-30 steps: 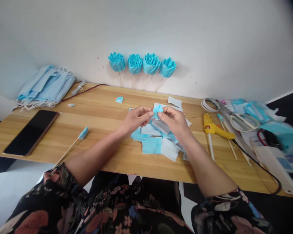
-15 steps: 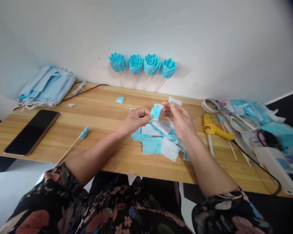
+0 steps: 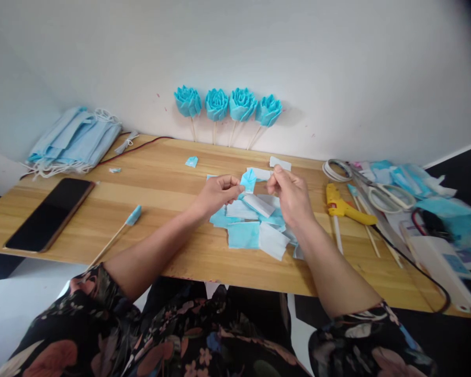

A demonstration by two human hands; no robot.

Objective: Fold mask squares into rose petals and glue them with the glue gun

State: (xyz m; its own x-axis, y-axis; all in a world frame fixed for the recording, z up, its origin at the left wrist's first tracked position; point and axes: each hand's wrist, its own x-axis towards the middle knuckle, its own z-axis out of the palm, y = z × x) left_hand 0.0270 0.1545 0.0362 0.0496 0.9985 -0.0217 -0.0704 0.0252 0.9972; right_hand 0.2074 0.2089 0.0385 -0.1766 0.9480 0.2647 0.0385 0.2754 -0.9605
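My left hand (image 3: pixel 223 191) pinches a small blue fabric piece (image 3: pixel 248 180) folded to a point at the top. Just right of that piece, my right hand (image 3: pixel 292 195) is closed with thumb and fingertips together. Whether those fingers hold anything cannot be made out. Below both hands lies a loose pile of cut blue and white fabric pieces (image 3: pixel 243 235), partly hidden by my right hand. A similar folded blue piece (image 3: pixel 192 162) rests on the table farther back. To the left, a wooden stick with a blue wrapped tip (image 3: pixel 134 215) lies beside my left forearm.
Several blue fabric flowers (image 3: pixel 242 104) on sticks lean against the wall. Face masks (image 3: pixel 76 139) and a phone (image 3: pixel 50 213) lie at the left. On the right are a yellow glue gun (image 3: pixel 347 207) with its cord, scissors (image 3: pixel 391 198), a tape roll (image 3: pixel 336 170) and fabric scraps.
My right hand has drawn slightly away from the folded blue piece, and its fingers have curled closed. My left hand keeps its pinch in nearly the same spot.
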